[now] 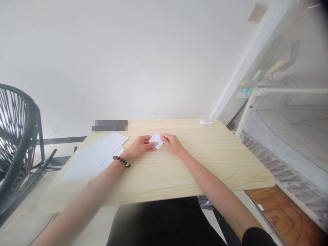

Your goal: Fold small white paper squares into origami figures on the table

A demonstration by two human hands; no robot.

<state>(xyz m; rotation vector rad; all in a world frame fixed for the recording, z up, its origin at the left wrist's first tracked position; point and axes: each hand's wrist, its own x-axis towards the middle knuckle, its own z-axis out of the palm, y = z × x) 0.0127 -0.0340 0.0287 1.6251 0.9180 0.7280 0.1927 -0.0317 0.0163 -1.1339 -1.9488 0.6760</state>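
Note:
A small folded piece of white paper (156,140) is held just above the light wooden table (205,164), near its middle. My left hand (140,146), with a dark bead bracelet on the wrist, pinches the paper's left side. My right hand (172,143) pinches its right side. Both sets of fingers are closed on the paper and the hands almost touch each other.
Flat white paper sheets (97,153) lie on the table to the left of my hands. A small folded white paper (205,122) sits at the far right edge. A black woven chair (17,136) stands on the left. A white wall is behind; a white stand (256,92) is at right.

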